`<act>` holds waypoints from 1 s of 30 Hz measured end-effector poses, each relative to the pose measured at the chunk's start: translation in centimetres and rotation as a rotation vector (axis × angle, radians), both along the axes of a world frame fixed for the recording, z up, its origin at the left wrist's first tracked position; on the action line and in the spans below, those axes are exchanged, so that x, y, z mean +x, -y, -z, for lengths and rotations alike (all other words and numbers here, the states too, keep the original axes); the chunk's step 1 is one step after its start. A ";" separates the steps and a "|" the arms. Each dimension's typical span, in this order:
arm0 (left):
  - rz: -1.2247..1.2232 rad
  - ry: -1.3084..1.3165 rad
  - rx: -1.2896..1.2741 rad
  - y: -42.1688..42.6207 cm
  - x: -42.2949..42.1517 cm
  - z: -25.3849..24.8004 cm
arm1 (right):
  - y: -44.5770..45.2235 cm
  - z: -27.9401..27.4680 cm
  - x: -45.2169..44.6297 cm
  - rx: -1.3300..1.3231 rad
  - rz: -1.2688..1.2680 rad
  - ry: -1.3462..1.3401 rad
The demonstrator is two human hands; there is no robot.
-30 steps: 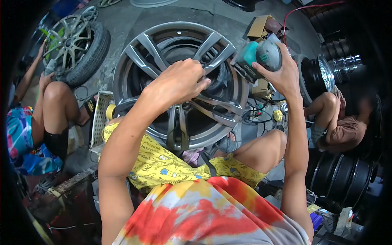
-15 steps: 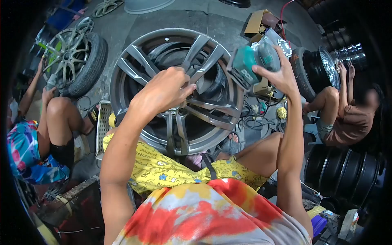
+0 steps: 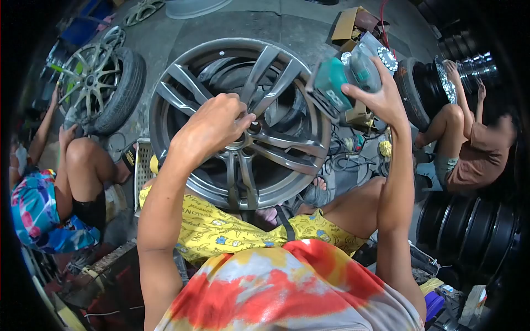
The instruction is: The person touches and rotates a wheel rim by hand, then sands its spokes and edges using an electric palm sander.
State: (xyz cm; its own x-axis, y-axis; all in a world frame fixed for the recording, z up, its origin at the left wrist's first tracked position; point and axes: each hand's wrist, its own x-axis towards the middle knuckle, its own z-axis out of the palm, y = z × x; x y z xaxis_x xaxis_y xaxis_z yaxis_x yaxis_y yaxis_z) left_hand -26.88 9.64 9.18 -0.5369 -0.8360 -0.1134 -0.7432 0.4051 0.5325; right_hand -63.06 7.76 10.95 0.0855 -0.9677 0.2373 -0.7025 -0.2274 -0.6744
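Note:
A grey alloy wheel rim (image 3: 238, 197) with paired spokes lies in front of my knees, face up over a dark tyre-like ring. My left hand (image 3: 214, 126) is over its centre, beside the hub hole, with the fingers curled and the thumb pointing right. Whatever those fingers grip is hidden under the hand. At the rim's upper right, my right hand (image 3: 381, 99) is closed round the body of a teal electric sander (image 3: 333, 83). The sander is tilted, its flat pad side facing left, close to the rim's outer edge.
At left a person (image 3: 55, 204) works at a spoked wheel (image 3: 91, 80) leaning on a tyre (image 3: 130, 83). Another person (image 3: 475, 154) sits at right by a shiny rim (image 3: 441, 83). Cables (image 3: 348, 165), a cardboard box (image 3: 346, 28) and black rims (image 3: 469, 226) lie around.
My left hand has shifted slightly left across the rim's centre. The sander in my right hand has barely moved. The person at right has moved their hands apart, one onto the shiny rim.

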 end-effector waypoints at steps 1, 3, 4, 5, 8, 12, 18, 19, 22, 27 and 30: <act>-0.018 0.017 -0.004 -0.1 0.4 -0.1 | -1.0 -0.2 0.0 -0.004 0.018 -0.042; -0.034 0.007 -0.012 -0.3 0.8 0.0 | -2.3 0.2 -0.1 -0.011 -0.013 -0.051; -0.032 0.008 -0.030 -0.3 0.8 0.1 | -2.9 0.1 0.2 -0.057 0.024 -0.131; -0.034 0.004 -0.029 -0.3 0.6 0.1 | -3.3 0.0 0.5 -0.108 0.064 -0.208; -0.014 0.018 -0.014 0.0 -0.3 -0.2 | -3.6 -0.7 3.5 -0.177 0.138 -0.252; -0.006 0.000 0.015 0.0 -0.4 -0.1 | -3.3 -1.3 5.3 -0.270 0.179 -0.407; -0.017 0.001 0.014 -0.5 0.5 0.1 | -3.9 -0.8 5.0 -0.348 0.137 -0.512; -0.018 0.009 0.024 -0.4 0.4 0.1 | -3.6 -0.7 5.2 -0.381 0.129 -0.518; -0.024 0.005 0.012 -0.3 0.5 0.3 | -2.5 -1.4 6.2 -0.402 0.127 -0.557; -0.042 -0.030 -0.016 -0.8 1.5 -0.1 | -3.5 -1.9 5.7 -0.290 0.129 -0.550; -0.023 -0.025 0.005 -0.7 1.3 0.0 | -3.7 -1.3 5.0 -0.331 0.168 -0.552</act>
